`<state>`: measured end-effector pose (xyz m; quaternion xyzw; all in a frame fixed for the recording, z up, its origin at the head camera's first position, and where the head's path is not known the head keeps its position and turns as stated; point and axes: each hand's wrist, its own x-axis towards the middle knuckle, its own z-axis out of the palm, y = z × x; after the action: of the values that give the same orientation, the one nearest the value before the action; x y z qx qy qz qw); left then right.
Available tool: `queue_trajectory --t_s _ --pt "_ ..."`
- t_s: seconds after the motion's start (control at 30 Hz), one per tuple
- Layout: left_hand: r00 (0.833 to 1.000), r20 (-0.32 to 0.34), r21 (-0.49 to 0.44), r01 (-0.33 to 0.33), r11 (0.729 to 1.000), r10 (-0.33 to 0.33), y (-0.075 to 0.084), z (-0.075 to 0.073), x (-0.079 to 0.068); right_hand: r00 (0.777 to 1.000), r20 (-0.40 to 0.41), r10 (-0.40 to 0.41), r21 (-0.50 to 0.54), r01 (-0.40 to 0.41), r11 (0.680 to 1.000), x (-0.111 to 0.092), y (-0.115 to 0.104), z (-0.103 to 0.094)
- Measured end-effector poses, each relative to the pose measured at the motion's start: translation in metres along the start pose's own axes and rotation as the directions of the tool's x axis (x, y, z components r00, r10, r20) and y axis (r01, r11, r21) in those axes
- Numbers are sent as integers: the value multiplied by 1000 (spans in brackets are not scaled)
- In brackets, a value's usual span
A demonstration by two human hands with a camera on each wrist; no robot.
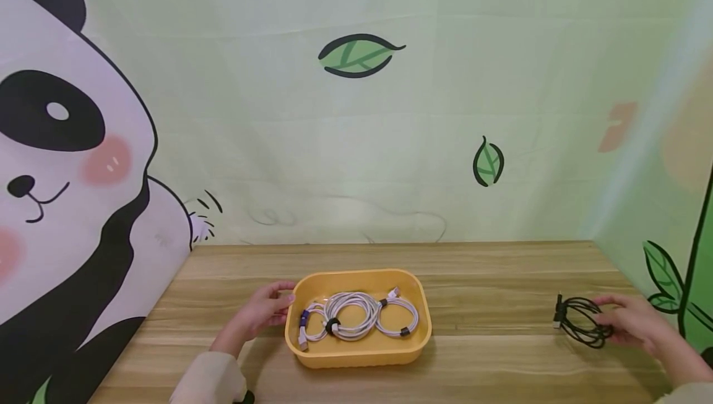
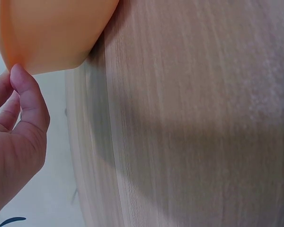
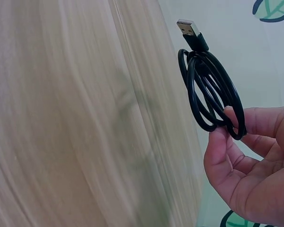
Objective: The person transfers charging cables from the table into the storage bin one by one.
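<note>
A coiled black USB cable [image 1: 583, 322] hangs from my right hand [image 1: 635, 325], pinched between thumb and fingers above the table's right side. Its metal USB plug [image 3: 185, 28] points away from the hand in the right wrist view. On the left, my left hand [image 1: 266, 310] pinches the left rim of a yellow plastic bin [image 1: 356, 359], with the thumb [image 2: 26, 85] on its edge in the left wrist view. Inside the bin lie three coiled white cables: a small one [image 1: 313, 323] at left, a large one [image 1: 352, 316] in the middle and another [image 1: 409, 317] at right.
The bin stands on a wood-grain table [image 1: 490, 354]. Behind it hangs a pale green backdrop [image 1: 267, 113] printed with leaves and a large panda [image 1: 72, 163]. The backdrop also runs up the table's right side.
</note>
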<state>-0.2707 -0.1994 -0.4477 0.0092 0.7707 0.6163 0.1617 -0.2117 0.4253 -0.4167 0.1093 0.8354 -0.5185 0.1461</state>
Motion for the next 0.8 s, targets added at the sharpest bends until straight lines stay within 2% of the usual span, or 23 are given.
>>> queue_trajectory --t_s 0.2,0.5,0.8 --pt "1000 7 -2 -8 1000 8 1 0 -1 1000 -7 0 18 0 1000 2 -6 6" --pt "1000 -2 3 4 1000 -4 0 0 -1 998 29 -54 -17 55 998 5 -17 18" --pt "1000 6 -8 -4 1000 4 -1 0 -1 998 24 -62 -55 63 996 6 -30 28"
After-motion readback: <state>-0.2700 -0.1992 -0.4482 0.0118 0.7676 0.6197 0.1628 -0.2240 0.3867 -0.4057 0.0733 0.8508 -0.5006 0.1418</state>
